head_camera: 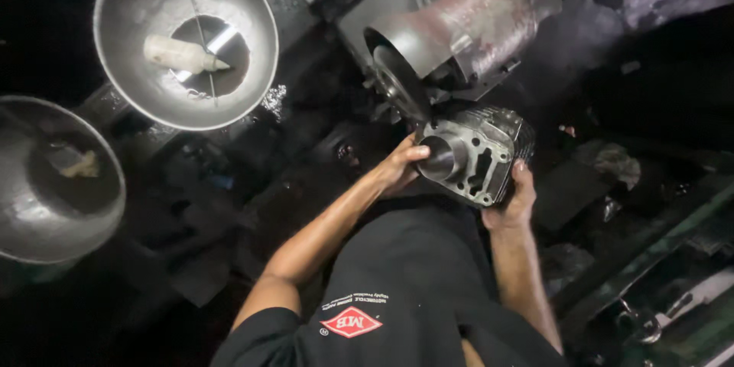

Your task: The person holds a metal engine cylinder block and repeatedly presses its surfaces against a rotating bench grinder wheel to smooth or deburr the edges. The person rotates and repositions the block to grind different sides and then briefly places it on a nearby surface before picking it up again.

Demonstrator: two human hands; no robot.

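head | dark greasy workbench (229, 206) | both hands grip finned engine cylinder (478, 153)

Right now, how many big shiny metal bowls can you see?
2. One metal bowl sits at the top left with a pale bottle lying inside. The other bowl is at the left edge, partly cut off. More could hide in the dark.

The far right is too dark to make out. The left metal bowl (46, 183) is cut off by the left edge. The right hand's (511, 202) fingers hide behind the engine cylinder (474, 153).
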